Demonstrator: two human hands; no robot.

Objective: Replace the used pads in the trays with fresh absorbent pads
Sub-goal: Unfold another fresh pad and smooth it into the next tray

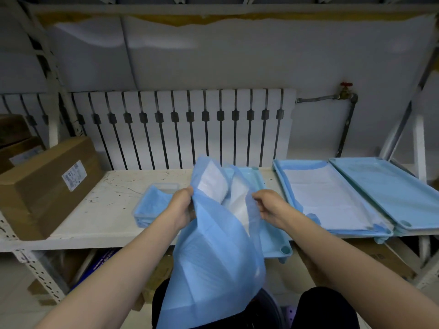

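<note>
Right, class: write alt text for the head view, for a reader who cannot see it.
Both hands, left and right, hold up a blue-backed pad and spread it over an empty blue tray on a white shelf. Right of it, one tray holds a white pad and another is bare; left sits a cardboard box.

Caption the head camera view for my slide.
Both hands, left and right, unfold a blue absorbent pad over an empty tray on the shelf.
</note>
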